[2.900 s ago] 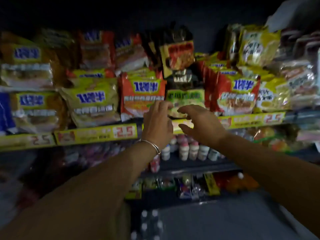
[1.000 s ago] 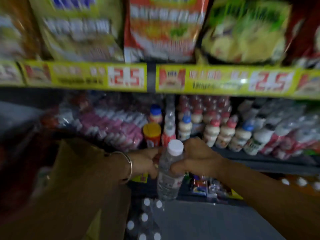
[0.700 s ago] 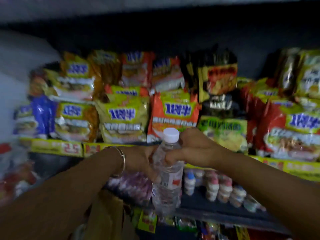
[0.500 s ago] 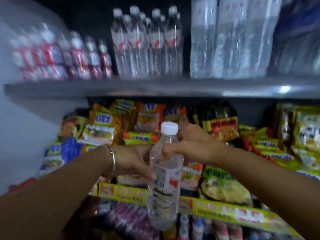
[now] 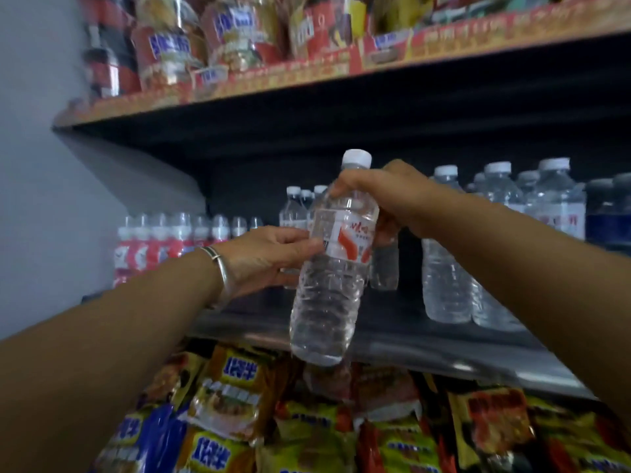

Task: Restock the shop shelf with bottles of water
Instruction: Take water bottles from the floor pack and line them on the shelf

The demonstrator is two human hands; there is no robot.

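Head view shows me both forearms reaching up and forward toward the dark shelf. My right hand comes in from the right with the wrist bent, its fingers curled round the neck and shoulder of the water bottle, just under the white cap. My left hand, with a silver bangle at the wrist, reaches in from the left and pinches the bottle's label with thumb and fingertips. I see the bottle tilted a little, cap uppermost, held in the air in front of the shelf's edge, not resting on it. Behind it stand other clear bottles on the shelf, with red-labelled bottles at the left. Noodle packets lie below.
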